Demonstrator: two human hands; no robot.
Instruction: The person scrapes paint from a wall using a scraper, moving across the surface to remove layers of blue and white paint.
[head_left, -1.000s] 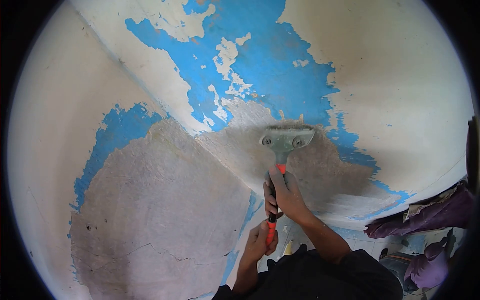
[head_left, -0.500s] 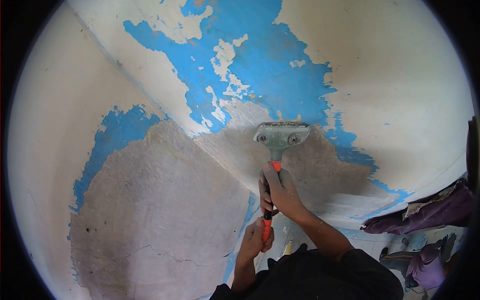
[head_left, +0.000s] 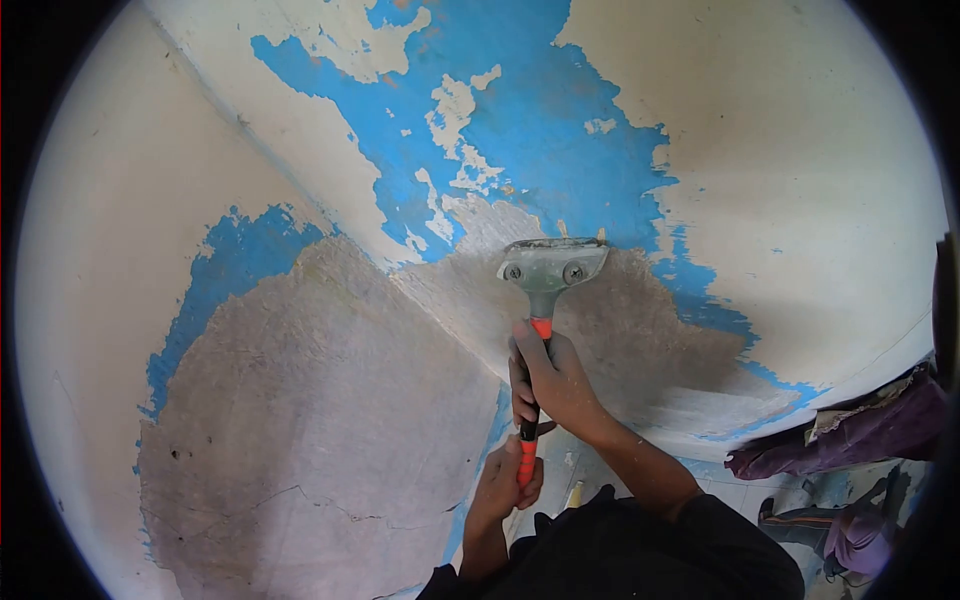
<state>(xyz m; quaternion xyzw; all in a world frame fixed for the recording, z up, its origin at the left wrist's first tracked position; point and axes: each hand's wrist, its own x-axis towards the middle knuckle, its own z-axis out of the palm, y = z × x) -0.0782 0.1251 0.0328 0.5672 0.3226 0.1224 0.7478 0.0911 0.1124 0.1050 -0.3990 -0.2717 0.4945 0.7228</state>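
Observation:
A long-handled scraper [head_left: 548, 270] is held upright against the wall, its wide metal head at the lower border of the blue paint [head_left: 560, 150]. Higher on the black and orange handle, my right hand [head_left: 552, 372] is closed round the grip just under the head. My left hand [head_left: 503, 482] grasps the orange lower end. Bare grey plaster [head_left: 640, 330] surrounds the head below the blue. Cream paint [head_left: 780, 170] with ragged edges borders the blue area. The blade's edge is partly hidden by crumbs of paint.
The wall corner [head_left: 450, 330] runs diagonally, with another scraped grey patch [head_left: 320, 420] to its left showing a thin crack. Purple cloth [head_left: 850, 435] hangs at the right. Below it, another person [head_left: 858, 540] is low near the tiled floor.
The scraper head and both my hands have shifted slightly left. My grip stays the same. The other person at the lower right has moved a little.

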